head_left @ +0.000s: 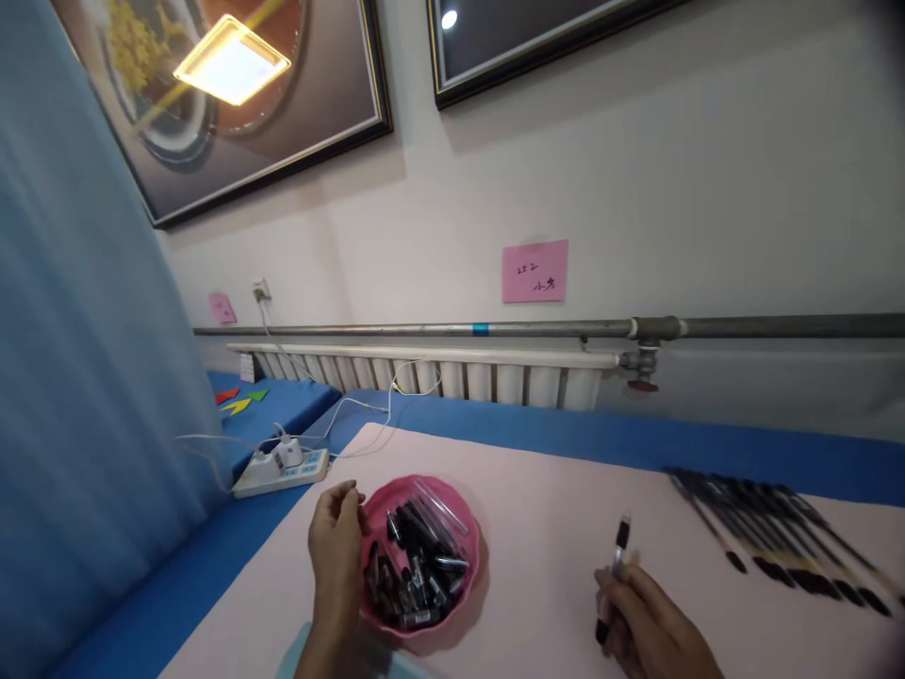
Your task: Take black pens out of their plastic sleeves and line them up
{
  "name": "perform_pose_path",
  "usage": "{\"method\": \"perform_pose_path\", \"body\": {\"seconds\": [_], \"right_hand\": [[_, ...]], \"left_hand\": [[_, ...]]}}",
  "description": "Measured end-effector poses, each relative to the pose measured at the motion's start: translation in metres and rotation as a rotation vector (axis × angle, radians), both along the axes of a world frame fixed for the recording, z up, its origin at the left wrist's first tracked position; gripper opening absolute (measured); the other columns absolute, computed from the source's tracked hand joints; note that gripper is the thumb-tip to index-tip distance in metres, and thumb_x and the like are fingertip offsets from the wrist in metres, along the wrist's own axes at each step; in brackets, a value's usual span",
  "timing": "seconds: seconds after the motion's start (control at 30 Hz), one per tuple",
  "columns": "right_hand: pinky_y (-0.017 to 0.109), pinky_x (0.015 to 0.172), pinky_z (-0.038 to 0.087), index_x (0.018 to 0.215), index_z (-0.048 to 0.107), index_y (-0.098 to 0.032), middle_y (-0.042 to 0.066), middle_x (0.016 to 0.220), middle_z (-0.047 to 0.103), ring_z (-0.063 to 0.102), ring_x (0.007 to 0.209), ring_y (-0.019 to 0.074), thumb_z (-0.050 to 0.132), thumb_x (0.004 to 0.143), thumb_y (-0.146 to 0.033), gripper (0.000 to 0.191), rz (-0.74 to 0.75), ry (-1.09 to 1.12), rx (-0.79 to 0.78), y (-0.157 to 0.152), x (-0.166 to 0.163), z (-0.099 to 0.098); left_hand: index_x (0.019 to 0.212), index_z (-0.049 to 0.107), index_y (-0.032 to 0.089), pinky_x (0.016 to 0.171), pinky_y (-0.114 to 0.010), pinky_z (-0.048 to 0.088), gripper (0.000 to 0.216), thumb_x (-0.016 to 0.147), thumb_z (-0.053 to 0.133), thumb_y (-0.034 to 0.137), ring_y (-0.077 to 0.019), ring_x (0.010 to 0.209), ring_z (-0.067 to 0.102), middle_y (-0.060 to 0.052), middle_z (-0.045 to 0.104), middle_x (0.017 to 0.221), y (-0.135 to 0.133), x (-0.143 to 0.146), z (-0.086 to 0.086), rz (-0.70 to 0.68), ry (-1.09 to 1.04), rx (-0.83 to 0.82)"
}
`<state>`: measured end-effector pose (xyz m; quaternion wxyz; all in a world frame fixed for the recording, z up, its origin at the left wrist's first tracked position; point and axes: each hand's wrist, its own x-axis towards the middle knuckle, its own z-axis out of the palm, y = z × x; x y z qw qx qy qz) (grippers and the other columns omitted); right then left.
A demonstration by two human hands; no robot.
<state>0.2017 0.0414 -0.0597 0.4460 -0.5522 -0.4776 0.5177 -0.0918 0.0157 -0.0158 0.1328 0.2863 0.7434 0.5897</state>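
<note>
Right hand pinching a pen above the pink sheet, toward its near edge.
The pen looks light, stiff and smooth, perhaps slippery; mid-barrel seems the surest hold. The left hand is at the left rim of the pink bowl of pen parts; whether it grips, I cannot tell. A row of pens lies toward the sheet's right edge. On the wall, a pink note reads "252" above handwritten characters; the smaller note is illegible.
</note>
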Motion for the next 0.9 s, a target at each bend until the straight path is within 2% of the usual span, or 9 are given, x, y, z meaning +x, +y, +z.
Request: {"method": "perform_pose_path", "body": {"seconds": [0.1,0.27,0.43,0.63,0.77,0.9], "right_hand": [[0.020,0.038,0.030,0.058,0.044,-0.023,-0.008,0.041,0.047,0.043,0.037,0.0089,0.051,0.078,-0.045,0.030,0.072,-0.052,0.060,0.020,-0.014,0.001],[0.020,0.036,0.027,0.057,0.043,-0.023,-0.009,0.038,0.045,0.040,0.034,0.0086,0.051,0.078,-0.044,0.031,0.116,-0.054,0.046,0.031,-0.022,0.004],[0.020,0.033,0.023,0.057,0.042,-0.024,-0.010,0.036,0.044,0.035,0.030,0.0068,0.048,0.079,-0.045,0.030,0.133,-0.070,0.021,0.030,-0.022,0.005],[0.020,0.031,0.022,0.060,0.040,-0.025,-0.011,0.037,0.044,0.031,0.028,0.0061,0.045,0.078,-0.048,0.030,0.189,-0.091,-0.001,0.033,-0.020,-0.001],[0.019,0.032,0.022,0.060,0.040,-0.024,-0.010,0.040,0.044,0.033,0.031,0.0058,0.046,0.079,-0.046,0.030,0.178,-0.077,0.017,0.034,-0.019,-0.004],[0.020,0.033,0.025,0.059,0.041,-0.023,-0.009,0.044,0.047,0.035,0.031,0.0054,0.050,0.075,-0.047,0.030,0.182,-0.057,0.040,0.038,-0.019,-0.009]], "left_hand": [[0.095,0.056,0.017,0.058,-0.027,0.043,0.029,0.079,0.039,0.034,-0.0146,0.059,0.056,-0.001,0.061,0.070,-0.002,-0.003,-0.003,-0.047,0.122,-0.153],[0.072,0.059,0.016,0.064,-0.032,0.038,0.013,0.073,0.046,0.019,-0.0236,0.073,0.059,-0.011,0.065,0.073,-0.008,-0.001,-0.002,-0.118,0.394,-0.484],[0.086,0.061,0.014,0.069,-0.033,0.038,0.019,0.076,0.046,0.021,-0.0260,0.084,0.061,-0.015,0.067,0.090,0.004,0.010,-0.008,-0.192,0.550,-0.680],[0.099,0.060,0.010,0.075,-0.035,0.041,0.030,0.080,0.043,0.027,-0.0286,0.093,0.062,-0.017,0.068,0.099,0.023,0.017,-0.018,-0.239,0.586,-0.775],[0.088,0.064,0.010,0.074,-0.037,0.041,0.030,0.081,0.042,0.030,-0.0307,0.091,0.063,-0.020,0.069,0.094,0.026,0.012,-0.022,-0.263,0.551,-0.777],[0.076,0.065,0.013,0.070,-0.035,0.043,0.023,0.077,0.047,0.028,-0.0282,0.082,0.065,-0.016,0.071,0.082,0.026,0.008,-0.025,-0.310,0.488,-0.714]]}}
